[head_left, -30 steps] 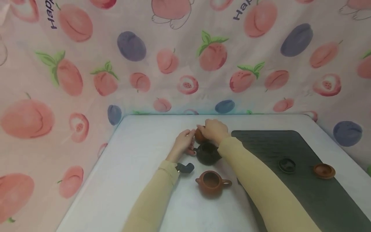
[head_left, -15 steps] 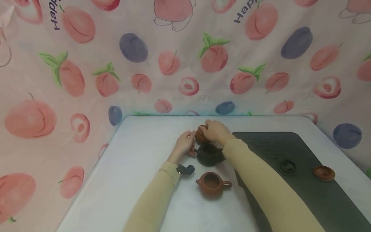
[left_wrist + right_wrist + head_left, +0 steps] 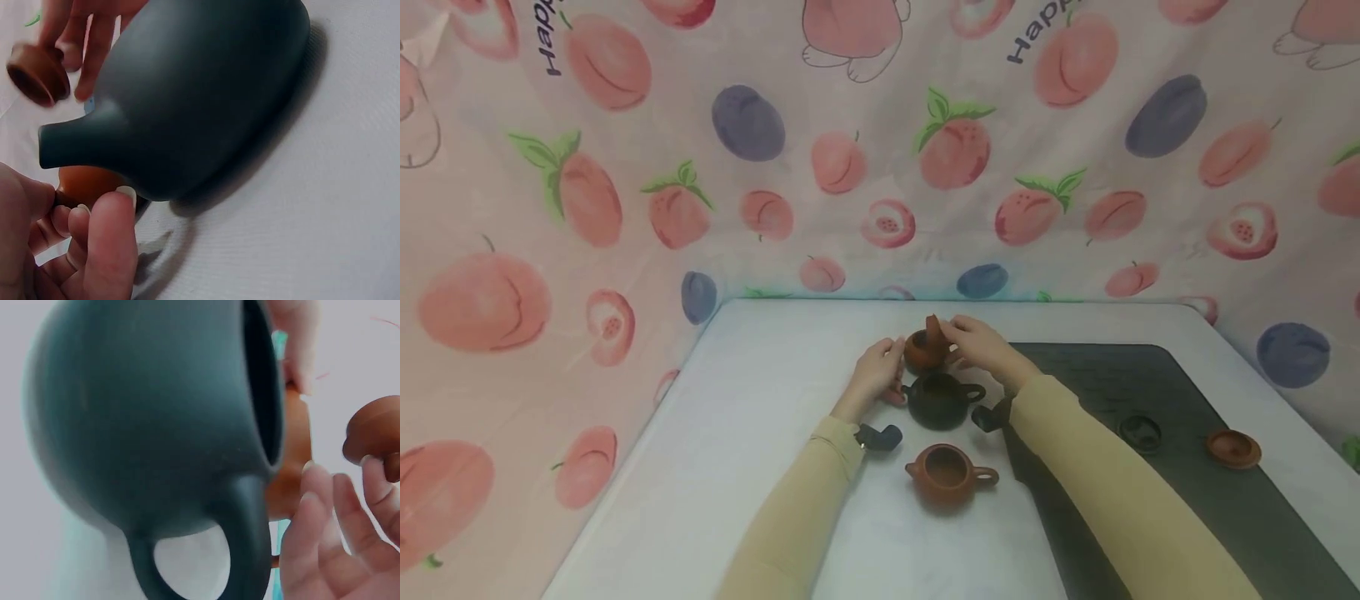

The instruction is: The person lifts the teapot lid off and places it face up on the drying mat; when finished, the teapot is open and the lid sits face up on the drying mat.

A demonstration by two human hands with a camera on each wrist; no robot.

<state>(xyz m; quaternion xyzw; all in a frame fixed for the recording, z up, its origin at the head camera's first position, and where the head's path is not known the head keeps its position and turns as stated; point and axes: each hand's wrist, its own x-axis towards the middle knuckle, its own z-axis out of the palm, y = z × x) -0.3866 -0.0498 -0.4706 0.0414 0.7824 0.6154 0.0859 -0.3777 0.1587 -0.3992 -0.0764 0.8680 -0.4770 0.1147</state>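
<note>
In the head view three small teapots stand in a row on the white table [image 3: 737,400]. At the far end, my left hand [image 3: 876,372] pinches the spout of an orange-brown teapot [image 3: 917,353]. My right hand [image 3: 988,350] holds a matching brown lid [image 3: 935,332], tilted on edge over that teapot's mouth. The right wrist view has the lid [image 3: 375,428] by the fingertips, apart from the teapot body [image 3: 294,462]. The lidless dark teapot [image 3: 936,408] sits just in front and partly hides the brown one in both wrist views. Nearest is an open reddish-brown teapot [image 3: 945,490].
On the right lies a large dark tray [image 3: 1097,500]. A black lid [image 3: 1141,434] rests on it, and a brown lid [image 3: 1234,449] sits at its right edge. A fruit-print cloth [image 3: 880,150] hangs behind and to the left of the table.
My right hand has lifted the lid off the far brown teapot and drawn back to the right, turning the lid on edge. The left hand has stayed at the spout.
</note>
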